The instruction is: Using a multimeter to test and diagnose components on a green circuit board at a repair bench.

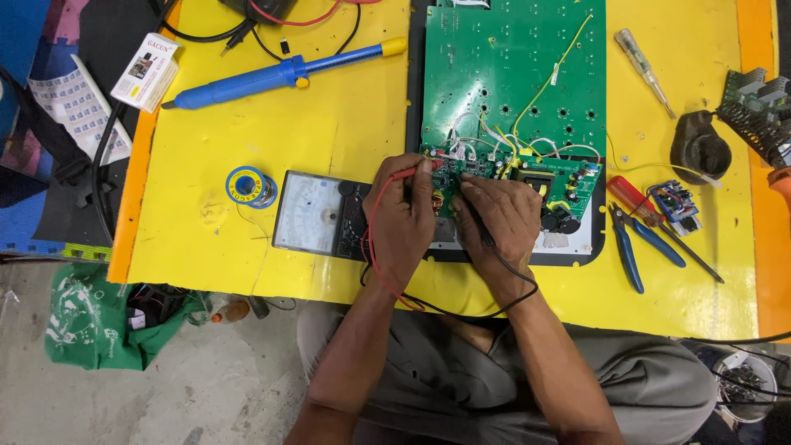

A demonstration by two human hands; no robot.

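L hand pinches red probe, R hand grips black probe, both tips on small board just ahead of fingers.

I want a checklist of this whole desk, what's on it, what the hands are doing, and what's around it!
Surface: yellow table, scuffed.
Job's things: small board lying on big green board; meter beside it.
Clutter: blue solder sucker, solder reel, pliers, red screwdriver, tester pen, small box.
Hands: left hand holds red probe on the small board; right hand presses black probe, tip hidden.
Cables: red lead and black lead loop below the wrists.
Surroundings: green bag on grey floor.
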